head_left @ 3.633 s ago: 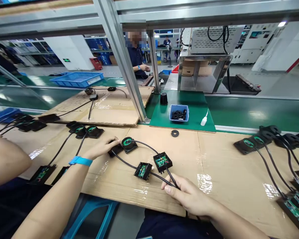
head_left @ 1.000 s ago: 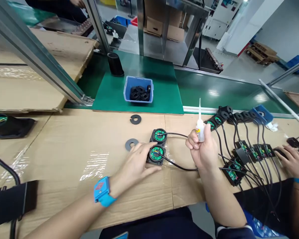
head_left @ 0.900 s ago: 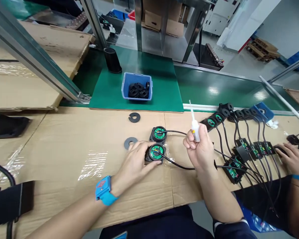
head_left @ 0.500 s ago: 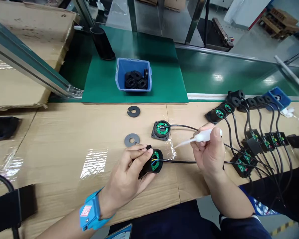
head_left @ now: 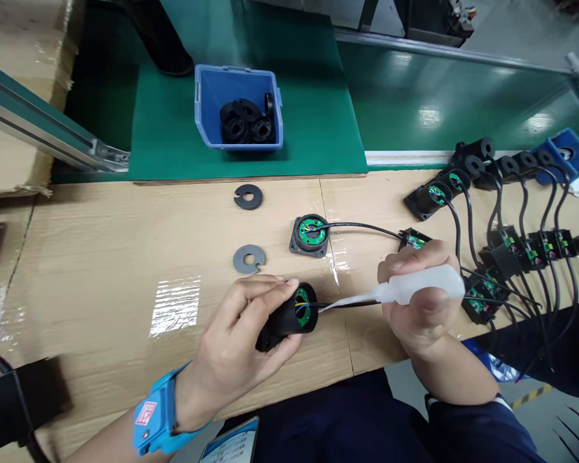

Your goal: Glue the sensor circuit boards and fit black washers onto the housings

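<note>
My left hand [head_left: 251,328] is wrapped round a black cylindrical housing [head_left: 282,321], tilted so its open end faces right. Inside that end sits a green circuit board [head_left: 302,307] with thin coloured wires, and a black cable runs out to the right. My right hand [head_left: 419,302] grips a white squeeze bottle [head_left: 419,286] whose long thin nozzle [head_left: 347,300] points left. Its tip is close to the housing's rim; whether they touch I cannot tell. Just beyond lie a square black housing [head_left: 310,235] with a green board, a grey slotted washer [head_left: 249,259] and a black slotted washer [head_left: 248,197].
A blue bin [head_left: 238,138] of black rings stands on the green mat [head_left: 313,141] at the back. To the right are several black housings [head_left: 429,196] with cables and boxed circuit boards [head_left: 485,296]. A black box [head_left: 24,402] with a cable is at lower left.
My right hand has turned the bottle and brought its nozzle tip down to the housing's open end. My left hand keeps its hold. The camera view has shifted nearer the table.
</note>
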Available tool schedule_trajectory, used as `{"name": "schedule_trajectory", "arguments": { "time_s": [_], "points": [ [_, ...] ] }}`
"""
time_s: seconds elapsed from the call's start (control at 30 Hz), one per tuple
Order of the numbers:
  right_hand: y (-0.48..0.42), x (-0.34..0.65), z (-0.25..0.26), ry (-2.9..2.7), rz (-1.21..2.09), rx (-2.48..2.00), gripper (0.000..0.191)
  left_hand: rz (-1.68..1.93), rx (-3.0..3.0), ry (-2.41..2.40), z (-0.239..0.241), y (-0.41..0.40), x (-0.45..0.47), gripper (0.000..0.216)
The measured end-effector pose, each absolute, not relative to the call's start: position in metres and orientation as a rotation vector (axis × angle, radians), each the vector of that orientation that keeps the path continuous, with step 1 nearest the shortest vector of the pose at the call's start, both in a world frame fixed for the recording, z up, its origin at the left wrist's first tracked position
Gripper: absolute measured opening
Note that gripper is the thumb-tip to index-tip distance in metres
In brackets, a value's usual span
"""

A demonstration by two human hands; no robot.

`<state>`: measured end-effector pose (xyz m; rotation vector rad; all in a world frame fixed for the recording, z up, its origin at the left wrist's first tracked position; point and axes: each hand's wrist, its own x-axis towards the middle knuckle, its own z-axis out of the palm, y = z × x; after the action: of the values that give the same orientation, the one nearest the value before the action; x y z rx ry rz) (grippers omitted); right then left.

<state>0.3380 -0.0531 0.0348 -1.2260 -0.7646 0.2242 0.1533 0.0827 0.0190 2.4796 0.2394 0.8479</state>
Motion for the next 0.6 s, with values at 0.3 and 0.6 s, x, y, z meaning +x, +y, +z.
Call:
{"name": "schedule_trajectory", "arguments": {
  "time_s": [0.3, 0.6],
  "points": [
    [-0.065, 0.339, 0.027, -1.174, -0.142, -1.387, 0.028, 0.955, 2.502, 0.146, 0.017, 0.082, 0.151, 0.043],
    [-0.060, 0.339, 0.031, -1.292, -0.210, -1.379, 0.037, 0.889, 2.484, 0.198, 0.021, 0.081, 0.154, 0.046]
  ]
}}
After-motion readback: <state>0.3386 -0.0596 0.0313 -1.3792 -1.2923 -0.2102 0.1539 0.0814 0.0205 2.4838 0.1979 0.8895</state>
